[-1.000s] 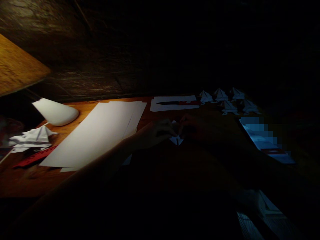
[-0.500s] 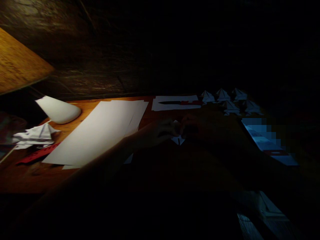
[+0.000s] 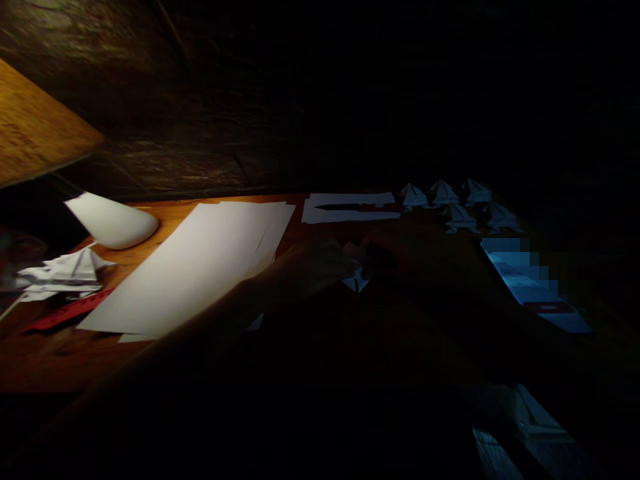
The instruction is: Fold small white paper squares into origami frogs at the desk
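Note:
A small piece of folded white paper [image 3: 356,283] lies between my hands over the dark middle of the table. My left hand [image 3: 320,263] has its fingers closed on the paper's left side. From the other side my right hand [image 3: 381,252] is closed on it too, mostly lost in shadow. Only the paper's pointed near end shows well; fingers cover the rest. Left of my hands lie large white sheets [image 3: 200,260], with my left forearm across their near edge. Beyond my hands, a knife [image 3: 357,207] with a dark blade and red handle rests on smaller sheets [image 3: 320,197].
Several folded paper figures [image 3: 460,217] stand at the back right. A lit phone-like screen [image 3: 530,287] lies on the right. On the left are a white lamp base [image 3: 117,223], its shade [image 3: 40,127], a red ruler-like strip [image 3: 70,312] and crumpled-looking folded paper [image 3: 65,272].
The fingers of my left hand have shifted and now cover more of the folded paper's left side. The whole view has slid slightly; the other things lie as before.

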The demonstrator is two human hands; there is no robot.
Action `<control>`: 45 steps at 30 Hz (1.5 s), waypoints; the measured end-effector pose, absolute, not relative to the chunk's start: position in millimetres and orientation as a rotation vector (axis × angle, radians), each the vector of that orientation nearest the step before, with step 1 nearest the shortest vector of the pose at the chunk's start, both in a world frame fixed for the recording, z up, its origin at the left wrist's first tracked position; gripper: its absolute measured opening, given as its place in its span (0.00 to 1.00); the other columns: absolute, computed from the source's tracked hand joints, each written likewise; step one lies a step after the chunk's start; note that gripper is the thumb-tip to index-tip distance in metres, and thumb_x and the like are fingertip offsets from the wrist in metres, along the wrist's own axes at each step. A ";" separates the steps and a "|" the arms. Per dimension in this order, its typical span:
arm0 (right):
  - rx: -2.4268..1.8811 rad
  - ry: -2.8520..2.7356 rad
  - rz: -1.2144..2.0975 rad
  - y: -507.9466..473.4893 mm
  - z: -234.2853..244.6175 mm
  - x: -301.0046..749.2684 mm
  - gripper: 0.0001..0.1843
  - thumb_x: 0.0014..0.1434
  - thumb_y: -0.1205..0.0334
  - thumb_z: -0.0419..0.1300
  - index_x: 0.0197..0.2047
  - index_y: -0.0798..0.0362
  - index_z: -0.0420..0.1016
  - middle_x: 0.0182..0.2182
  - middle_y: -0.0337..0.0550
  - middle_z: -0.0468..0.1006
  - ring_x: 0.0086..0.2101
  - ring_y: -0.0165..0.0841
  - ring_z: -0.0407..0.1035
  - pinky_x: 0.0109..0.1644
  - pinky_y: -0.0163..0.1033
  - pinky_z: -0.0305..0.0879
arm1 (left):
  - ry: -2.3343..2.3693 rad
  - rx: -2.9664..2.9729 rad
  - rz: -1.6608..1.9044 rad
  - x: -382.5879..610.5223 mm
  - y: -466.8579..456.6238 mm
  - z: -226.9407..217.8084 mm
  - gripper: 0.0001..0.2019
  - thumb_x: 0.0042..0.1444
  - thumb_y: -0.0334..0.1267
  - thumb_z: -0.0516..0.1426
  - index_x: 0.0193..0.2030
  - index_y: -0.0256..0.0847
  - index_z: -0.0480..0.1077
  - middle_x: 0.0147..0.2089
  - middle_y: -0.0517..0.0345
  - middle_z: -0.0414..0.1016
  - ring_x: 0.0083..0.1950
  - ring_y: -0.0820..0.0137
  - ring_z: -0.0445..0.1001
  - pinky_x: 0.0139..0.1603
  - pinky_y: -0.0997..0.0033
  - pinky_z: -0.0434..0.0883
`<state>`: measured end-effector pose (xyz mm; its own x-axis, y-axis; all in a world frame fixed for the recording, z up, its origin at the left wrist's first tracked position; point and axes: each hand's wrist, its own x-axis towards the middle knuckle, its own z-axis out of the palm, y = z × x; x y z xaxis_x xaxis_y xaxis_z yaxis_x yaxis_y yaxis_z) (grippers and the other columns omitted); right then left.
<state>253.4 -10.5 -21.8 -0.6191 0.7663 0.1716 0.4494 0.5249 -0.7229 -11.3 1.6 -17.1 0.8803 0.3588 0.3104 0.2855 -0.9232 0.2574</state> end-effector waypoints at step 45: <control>-0.805 -2.669 0.573 -12.2 -4.0 268.7 0.19 0.56 0.75 0.61 0.43 0.42 0.85 0.53 0.39 0.78 0.50 0.38 0.73 0.54 0.45 0.67 | 0.520 2.754 0.407 -21.3 1.6 -6.7 0.22 0.59 0.23 0.52 0.52 0.48 0.80 0.55 0.56 0.80 0.59 0.62 0.75 0.62 0.53 0.70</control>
<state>268.7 -12.2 -4.0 -0.7999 0.5778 0.1622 0.4604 0.7641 -0.4518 -21.3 1.6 -6.7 0.8940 0.3922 0.2167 0.3045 -0.8866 0.3482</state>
